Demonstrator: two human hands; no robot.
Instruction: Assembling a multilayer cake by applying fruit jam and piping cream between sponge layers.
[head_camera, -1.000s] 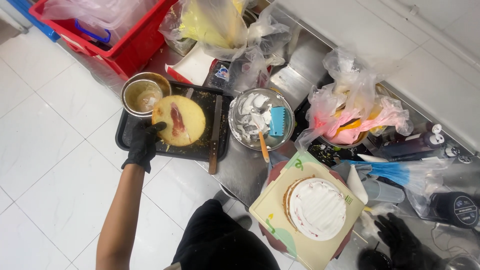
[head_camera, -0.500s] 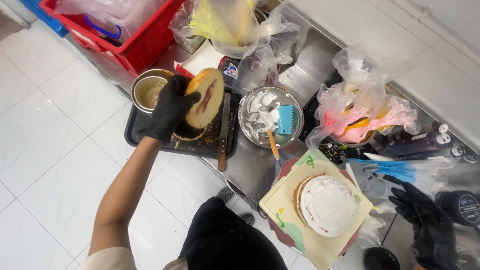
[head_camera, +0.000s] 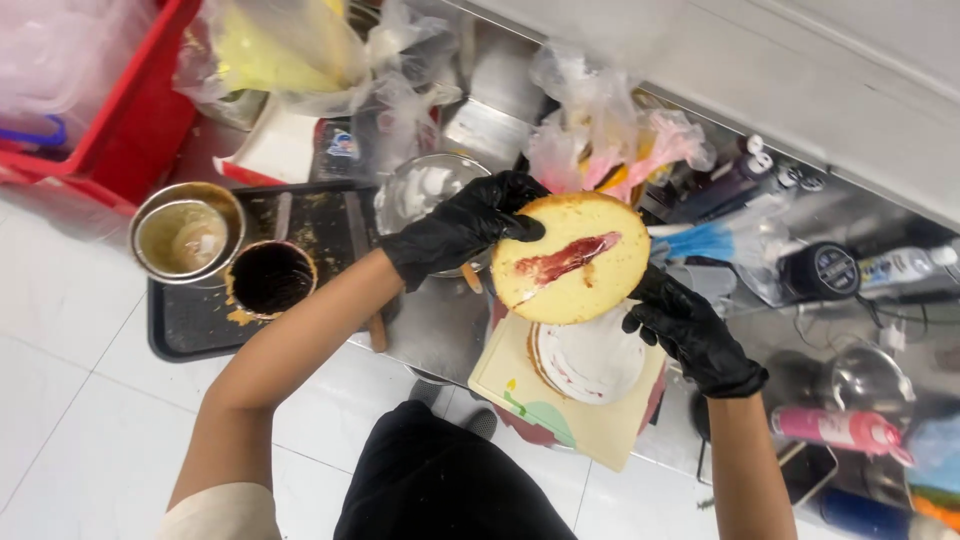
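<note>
Both hands wear black gloves and share one load: a round yellow sponge cake layer (head_camera: 570, 258) with a red jam streak across its face, held in the air above the worktop (head_camera: 440, 325). The left hand (head_camera: 468, 225) grips the layer's left edge, fingers closed over the rim, while the right hand (head_camera: 690, 330) supports the lower right edge from underneath, fingers curled against it. Directly below sits a frosted cake base (head_camera: 590, 360) covered in white cream, resting on a pale square board (head_camera: 520, 385). To the left lies a dark baking tray (head_camera: 190, 325) carrying a round tin with a dark inside (head_camera: 271, 278) and, just beside it, a metal tin with pale batter residue (head_camera: 187, 235). A metal bowl (head_camera: 425, 190) with cream stands behind the left hand.
</note>
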